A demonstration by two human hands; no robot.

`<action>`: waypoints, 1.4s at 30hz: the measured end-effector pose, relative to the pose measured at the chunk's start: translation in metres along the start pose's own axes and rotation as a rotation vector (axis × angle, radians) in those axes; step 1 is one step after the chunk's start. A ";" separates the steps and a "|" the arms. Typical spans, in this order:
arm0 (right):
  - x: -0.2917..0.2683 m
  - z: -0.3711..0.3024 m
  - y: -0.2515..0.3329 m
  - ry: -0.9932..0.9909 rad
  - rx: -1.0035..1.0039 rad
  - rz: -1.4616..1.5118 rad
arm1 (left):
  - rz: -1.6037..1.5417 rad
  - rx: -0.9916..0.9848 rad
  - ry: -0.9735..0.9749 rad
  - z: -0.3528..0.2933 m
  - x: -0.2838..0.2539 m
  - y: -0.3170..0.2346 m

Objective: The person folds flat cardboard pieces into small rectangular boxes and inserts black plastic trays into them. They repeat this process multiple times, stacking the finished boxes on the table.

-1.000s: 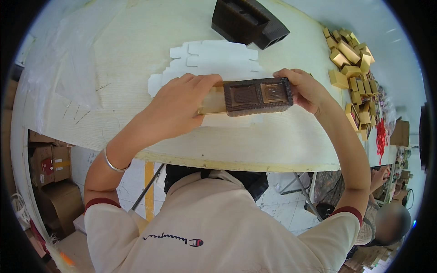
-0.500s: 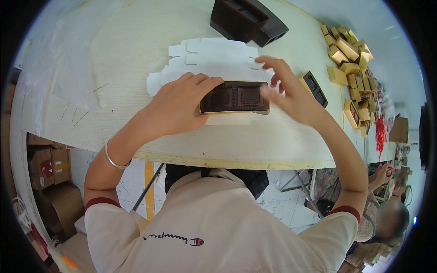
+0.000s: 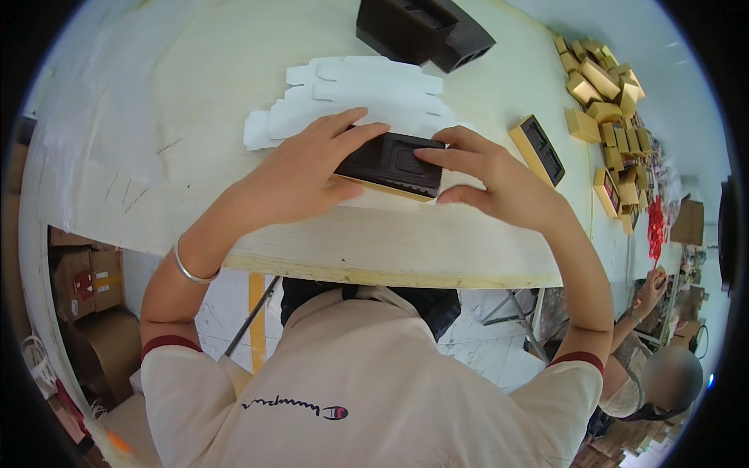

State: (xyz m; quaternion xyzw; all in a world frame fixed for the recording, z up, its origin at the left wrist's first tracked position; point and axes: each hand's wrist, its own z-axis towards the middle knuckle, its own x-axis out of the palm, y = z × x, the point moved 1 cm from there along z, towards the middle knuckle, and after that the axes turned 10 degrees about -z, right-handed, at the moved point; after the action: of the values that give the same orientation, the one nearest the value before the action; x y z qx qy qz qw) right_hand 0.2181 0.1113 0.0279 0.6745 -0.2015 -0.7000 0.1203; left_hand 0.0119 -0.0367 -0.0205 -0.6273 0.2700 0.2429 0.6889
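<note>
A narrow gold box with a dark brown plastic tray insert point(image 3: 407, 160) lies in front of me, slightly slanted, its gold edge showing along the near side. My left hand point(image 3: 312, 168) grips its left end, fingers over the far side and thumb at the near side. At the other end my right hand point(image 3: 503, 179) has its fingers on the insert and its thumb by the near corner, closed around that end. Behind the box lie several flat white cardboard blanks point(image 3: 359, 86), partly overlapping.
Stacked dark plastic trays point(image 3: 425, 35) stand at the far side of the table. To the right sits another gold box with a dark insert point(image 3: 538, 152). Beyond it are piled gold boxes point(image 3: 605, 117) and red ribbon point(image 3: 657, 226). Clear plastic film point(image 3: 101, 117) covers the left. A co-worker sits at lower right.
My right hand has come down onto the box's right end, fingers now on the insert. The box has tilted, its right end nearer me. The left hand keeps its grip.
</note>
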 end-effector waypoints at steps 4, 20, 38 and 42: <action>0.003 0.002 -0.012 -0.092 -0.251 -0.371 | 0.097 0.033 -0.106 0.006 0.016 -0.014; 0.066 -0.021 0.016 -0.188 -0.017 -0.728 | 0.535 0.056 -0.052 0.013 0.025 -0.023; 0.026 -0.142 -0.072 -0.645 0.573 -0.263 | -1.162 0.770 0.397 -0.045 -0.067 -0.092; 0.023 -0.150 -0.106 -0.608 0.686 -0.573 | -1.269 0.835 0.574 -0.033 -0.074 -0.121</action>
State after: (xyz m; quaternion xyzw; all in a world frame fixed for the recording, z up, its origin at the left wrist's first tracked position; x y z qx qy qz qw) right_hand 0.3762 0.1774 -0.0413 0.4698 -0.2523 -0.7624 -0.3665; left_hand 0.0367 -0.0807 0.1156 -0.3902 0.0975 -0.4850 0.7765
